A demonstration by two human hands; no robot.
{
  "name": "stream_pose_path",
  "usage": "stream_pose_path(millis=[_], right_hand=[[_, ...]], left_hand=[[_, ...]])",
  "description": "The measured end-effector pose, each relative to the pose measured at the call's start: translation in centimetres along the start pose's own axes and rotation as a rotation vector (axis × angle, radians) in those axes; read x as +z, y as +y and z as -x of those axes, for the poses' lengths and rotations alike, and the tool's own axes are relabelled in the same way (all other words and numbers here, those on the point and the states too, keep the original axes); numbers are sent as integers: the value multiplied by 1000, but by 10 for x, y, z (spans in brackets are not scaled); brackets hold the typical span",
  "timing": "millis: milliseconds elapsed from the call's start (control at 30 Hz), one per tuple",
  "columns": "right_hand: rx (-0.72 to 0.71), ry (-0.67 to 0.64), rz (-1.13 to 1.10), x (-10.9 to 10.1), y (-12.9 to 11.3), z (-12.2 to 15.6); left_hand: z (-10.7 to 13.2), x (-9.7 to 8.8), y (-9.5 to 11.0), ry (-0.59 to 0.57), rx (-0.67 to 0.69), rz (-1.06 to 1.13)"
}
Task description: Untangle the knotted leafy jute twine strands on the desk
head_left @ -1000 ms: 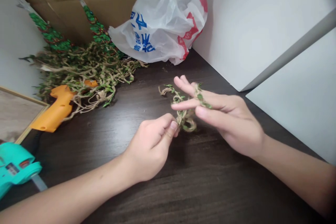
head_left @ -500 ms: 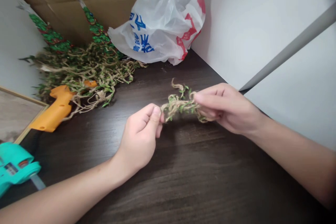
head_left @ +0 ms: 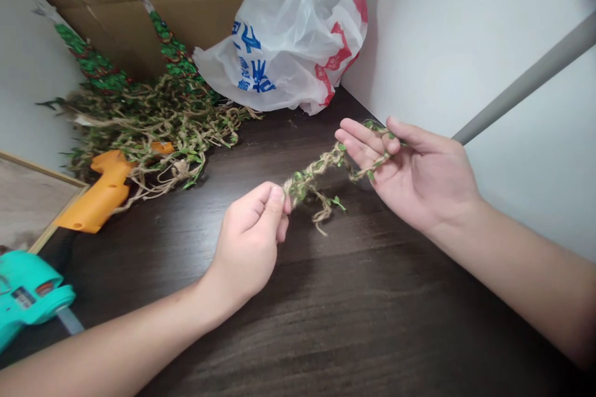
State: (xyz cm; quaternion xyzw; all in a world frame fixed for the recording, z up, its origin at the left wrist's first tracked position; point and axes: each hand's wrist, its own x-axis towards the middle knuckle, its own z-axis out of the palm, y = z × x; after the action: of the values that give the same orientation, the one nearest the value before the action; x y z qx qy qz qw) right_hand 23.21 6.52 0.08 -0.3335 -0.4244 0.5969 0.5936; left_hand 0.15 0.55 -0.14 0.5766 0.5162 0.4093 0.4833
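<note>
A twisted length of leafy twine (head_left: 316,169), tan with small green leaves, stretches between my hands above the dark table. My left hand (head_left: 251,239) is closed, pinching one end between thumb and fingers. My right hand (head_left: 414,180) is turned palm up, with some fingers stretched to the left. A loop of the twine runs across these fingers, and a bent fingertip near the thumb holds it. From the middle of the bundle a short loose tail hangs down toward the tabletop.
At the back left lies a heap of leafy twine (head_left: 153,118) with two small green Christmas trees (head_left: 174,53). An orange glue gun (head_left: 100,192) and a teal glue gun (head_left: 32,291) lie left. A white plastic bag (head_left: 293,43) rests against the cardboard (head_left: 200,12); a white wall (head_left: 419,43) bounds the right.
My right hand has moved up and right, turning palm up with fingers extended. The twine bundle has lengthened, and its loose tail now hangs below. My left hand stays in place.
</note>
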Motion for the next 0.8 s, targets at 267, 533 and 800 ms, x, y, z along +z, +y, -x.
stream_pose_path(millis=[267,533,800], right_hand=[[-361,180,280,1,5,3],[-622,246,762,14,6,16],[-410,82,988,8,5,15]], left_hand=[[1,-1,0,19,-15,58],[0,3,2,151,-102,258],[-4,2,4,243,-68,381]])
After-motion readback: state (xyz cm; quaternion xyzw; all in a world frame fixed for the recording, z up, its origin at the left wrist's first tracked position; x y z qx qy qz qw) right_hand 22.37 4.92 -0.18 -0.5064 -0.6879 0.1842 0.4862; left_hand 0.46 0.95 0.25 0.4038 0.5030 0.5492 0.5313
